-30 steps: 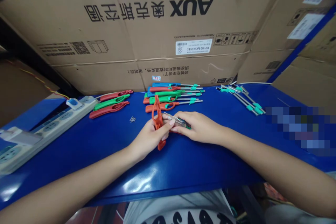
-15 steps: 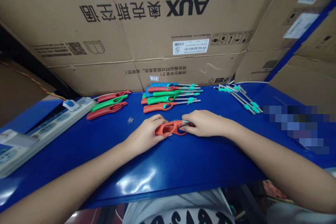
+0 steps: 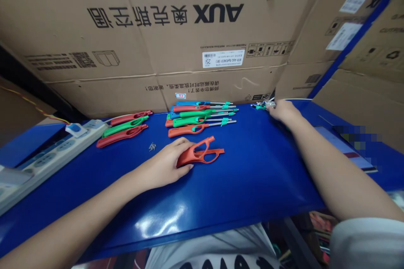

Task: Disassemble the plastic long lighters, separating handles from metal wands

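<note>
Several handles (image 3: 186, 131) at the table's (image 3: 205, 193) far edge are rodded; orange shells (image 3: 189, 156) gripped by left hand (image 3: 168, 160) aren't; right hand (image 3: 284, 113) grip is unclear.

From the left hand (image 3: 168, 162), passage is offered at four o'clock over the counter (image 3: 240, 206), but blocked at nine by a power strip (image 3: 65, 146), at one by lighters (image 3: 195, 113), at two, apparently, by rods (image 3: 261, 106).

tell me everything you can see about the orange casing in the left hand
The orange casing looks like plastic, with two looped parts spread apart, their narrow tips pointing toward the picture's right. The left hand grips and hides its other end. It sits above the blue table; whether they touch is unclear.
</note>
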### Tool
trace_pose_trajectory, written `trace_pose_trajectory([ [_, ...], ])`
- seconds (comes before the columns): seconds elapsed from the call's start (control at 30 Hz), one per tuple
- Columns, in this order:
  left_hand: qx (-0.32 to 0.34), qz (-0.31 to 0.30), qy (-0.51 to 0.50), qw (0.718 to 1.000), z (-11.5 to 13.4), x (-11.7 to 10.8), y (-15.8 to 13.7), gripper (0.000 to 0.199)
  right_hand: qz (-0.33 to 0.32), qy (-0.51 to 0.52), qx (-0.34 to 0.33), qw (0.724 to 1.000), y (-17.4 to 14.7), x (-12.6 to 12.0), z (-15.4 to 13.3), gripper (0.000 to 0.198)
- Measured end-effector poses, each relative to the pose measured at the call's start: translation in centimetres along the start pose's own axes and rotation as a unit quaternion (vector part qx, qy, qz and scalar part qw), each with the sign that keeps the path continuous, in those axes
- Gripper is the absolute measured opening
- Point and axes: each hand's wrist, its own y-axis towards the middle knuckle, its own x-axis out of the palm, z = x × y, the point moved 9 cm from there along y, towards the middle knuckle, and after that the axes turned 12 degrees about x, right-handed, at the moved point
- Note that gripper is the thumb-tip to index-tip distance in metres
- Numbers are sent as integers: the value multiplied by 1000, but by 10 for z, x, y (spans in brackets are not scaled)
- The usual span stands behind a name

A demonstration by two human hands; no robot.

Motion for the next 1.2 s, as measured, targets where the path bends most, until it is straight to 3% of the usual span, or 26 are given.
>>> trace_pose_trajectory([
  [0.17,48,-2,7,999,6,5,1,37,-3,-4,50,999,6,3,16,48],
  [0.37,54,14,34,998,1,9,1,27,31,-4,27,999,-15,-5,-5,57],
  [0.43,50,36,49,997,0,9,2,24,46,14,-36,998,-31,-8,-28,55],
  [0.53,41,60,69,995,-3,8,3,26,44,57,-207,976,-72,-6,-78,45],
  [0.67,14,28,25,999,-8,7,3,31,-1,81,-440,894,-140,9,-132,35],
  [0.77,-25,-24,10,999,-13,-2,-2,32,-49,41,-473,879,-163,24,-142,32],
  [0.87,-52,-58,25,997,-21,-25,-14,24,-85,11,-452,888,-169,26,-137,22],
  [0.93,-73,-46,42,995,-33,-51,-24,21,-109,-13,-448,887,-174,22,-130,14],
  [1.07,-199,31,77,977,-87,-113,-56,31,-177,-81,-442,876,-186,13,-106,8],
  [1.13,-288,86,106,948,-120,-143,-76,31,-211,-134,-428,868,-190,12,-93,11],
  [1.2,-324,121,136,929,-142,-162,-87,30,-219,-160,-423,865,-195,9,-88,14],
])
